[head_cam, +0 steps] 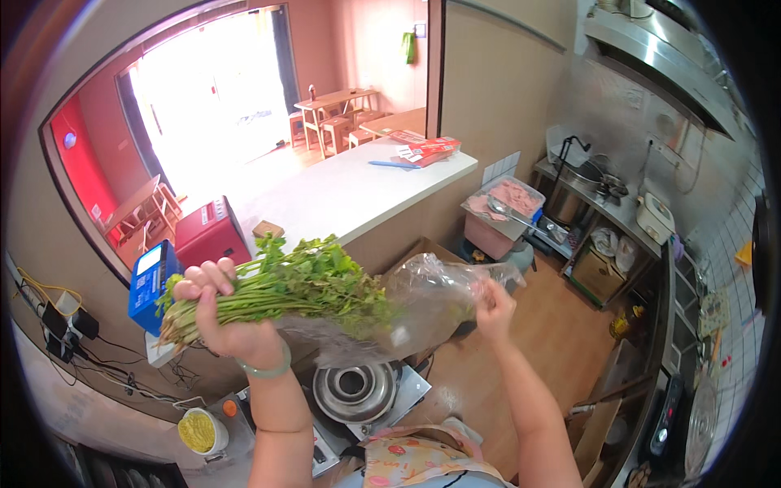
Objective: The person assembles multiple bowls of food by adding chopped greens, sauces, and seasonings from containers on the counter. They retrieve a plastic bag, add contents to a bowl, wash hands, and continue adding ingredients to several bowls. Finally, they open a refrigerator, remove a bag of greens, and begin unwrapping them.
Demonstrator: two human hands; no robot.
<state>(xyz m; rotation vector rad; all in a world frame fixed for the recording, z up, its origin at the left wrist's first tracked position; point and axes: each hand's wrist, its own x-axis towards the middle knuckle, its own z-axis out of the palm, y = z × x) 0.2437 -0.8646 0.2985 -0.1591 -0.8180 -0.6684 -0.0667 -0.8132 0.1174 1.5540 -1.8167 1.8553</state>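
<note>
A bunch of leafy green stalks, probably celery or a similar herb (305, 287), is gripped near its cut ends by my left hand (229, 317), held up in front of me. Its leafy tops point right and lie partly inside a clear plastic bag (421, 305). My right hand (494, 305) pinches the far end of that bag, which is stretched out between my hands. Beneath the bag stands a round metal ring-shaped pan (354, 390) on a steel surface.
A white counter (329, 189) bears a red box-like device (213, 229), a blue device (152, 283) and red printed boxes (430, 149). A tub of pink food (512, 195) with a ladle stands right. A bucket of yellow food (201, 431) sits lower left. Cables (79, 329) hang by the left wall.
</note>
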